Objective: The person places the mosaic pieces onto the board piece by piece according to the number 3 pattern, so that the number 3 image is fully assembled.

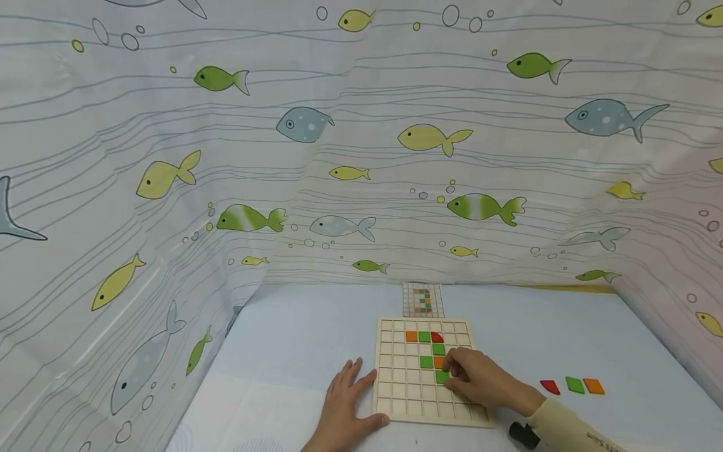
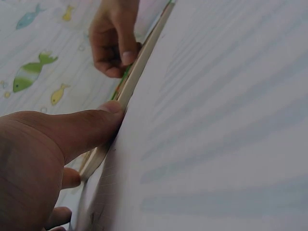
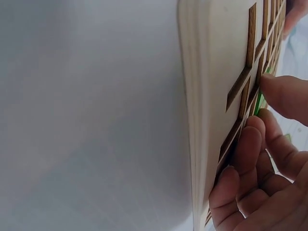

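A wooden grid board (image 1: 407, 408) lies on the table with several coloured tiles in its cells. My right hand (image 1: 477, 376) is over its right side, thumb and index finger pinching a green square tile (image 1: 442, 377) at a cell; the right wrist view shows that tile's green edge (image 3: 260, 98) between the fingertips. Just above it sits an orange tile (image 1: 439, 362), partly covered by the fingers. My left hand (image 1: 346, 408) rests at the board's near left corner, fingers spread, thumb touching the edge. In the top row of tiles are an orange, a green and a red rounded tile (image 1: 437, 338).
Behind the board lies a printed pattern card (image 1: 423, 301). To the right are a loose red rounded tile (image 1: 550, 387), a green square (image 1: 575, 385) and an orange square (image 1: 594, 386). A black object (image 1: 523, 435) is by the right sleeve. A fish-patterned curtain (image 1: 384, 194) surrounds the table.
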`<state>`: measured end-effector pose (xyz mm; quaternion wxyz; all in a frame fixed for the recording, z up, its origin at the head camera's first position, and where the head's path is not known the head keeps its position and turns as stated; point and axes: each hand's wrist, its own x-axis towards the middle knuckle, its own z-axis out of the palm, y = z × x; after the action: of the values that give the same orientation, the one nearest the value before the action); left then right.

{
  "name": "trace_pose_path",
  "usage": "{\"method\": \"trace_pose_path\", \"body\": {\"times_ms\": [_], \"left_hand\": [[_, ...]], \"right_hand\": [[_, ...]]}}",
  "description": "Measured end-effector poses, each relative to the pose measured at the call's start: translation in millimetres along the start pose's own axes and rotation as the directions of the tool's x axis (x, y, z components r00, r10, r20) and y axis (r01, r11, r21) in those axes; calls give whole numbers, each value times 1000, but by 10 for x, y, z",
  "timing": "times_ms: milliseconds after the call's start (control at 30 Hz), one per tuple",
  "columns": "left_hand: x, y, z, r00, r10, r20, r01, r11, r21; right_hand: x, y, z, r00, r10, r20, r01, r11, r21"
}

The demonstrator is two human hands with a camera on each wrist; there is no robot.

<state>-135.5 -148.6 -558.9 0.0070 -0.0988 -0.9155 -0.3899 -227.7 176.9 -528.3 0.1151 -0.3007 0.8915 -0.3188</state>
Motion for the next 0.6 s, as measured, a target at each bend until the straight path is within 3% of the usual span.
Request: {"method": "trace_pose_path", "body": {"times_ms": [600], "left_hand": [[3, -4, 8, 1000, 14, -4, -14, 1000, 24]], "right_hand": [[36, 72, 49, 999, -37, -14, 36, 999, -26]]}}
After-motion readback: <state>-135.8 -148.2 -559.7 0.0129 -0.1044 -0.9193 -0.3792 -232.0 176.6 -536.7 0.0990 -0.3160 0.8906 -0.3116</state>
